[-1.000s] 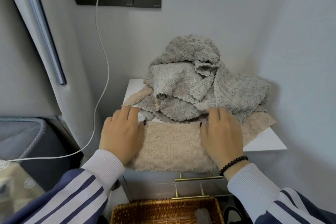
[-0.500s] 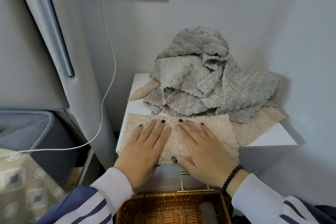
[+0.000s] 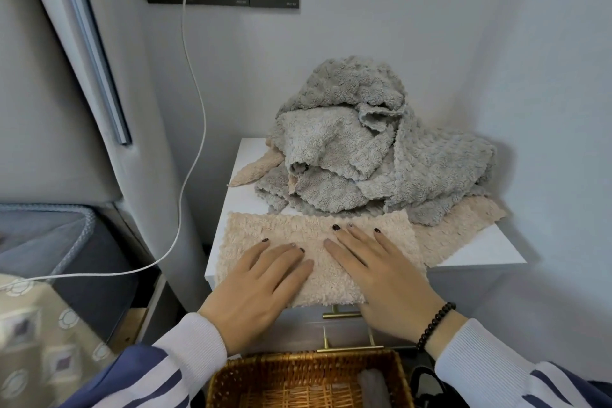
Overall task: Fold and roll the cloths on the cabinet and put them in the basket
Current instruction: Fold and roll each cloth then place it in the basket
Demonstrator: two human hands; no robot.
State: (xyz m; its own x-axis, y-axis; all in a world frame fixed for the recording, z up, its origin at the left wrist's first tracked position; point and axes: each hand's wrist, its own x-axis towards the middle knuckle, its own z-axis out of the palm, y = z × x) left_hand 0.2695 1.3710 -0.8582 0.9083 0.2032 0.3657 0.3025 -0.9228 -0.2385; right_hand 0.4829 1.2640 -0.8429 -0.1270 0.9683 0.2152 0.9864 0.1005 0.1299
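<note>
1. The beige cloth [image 3: 318, 248] lies folded flat at the cabinet's [image 3: 490, 248] front edge, its near edge overhanging the drawer front
2. The left hand [image 3: 261, 288] and right hand [image 3: 381, 275] press on it palms down, fingers spread, gripping nothing
3. Risk: rolling from the overhang could drag the cloth off the edge
4. The grey pile [image 3: 374, 156] touches the cloth's far side, so little room there; bare top shows only left and right
5. The basket [image 3: 308, 374] waits below

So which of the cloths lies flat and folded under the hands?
The beige cloth at the cabinet's front edge. Both hands press on it; the grey cloths behind sit in a crumpled heap.
</note>
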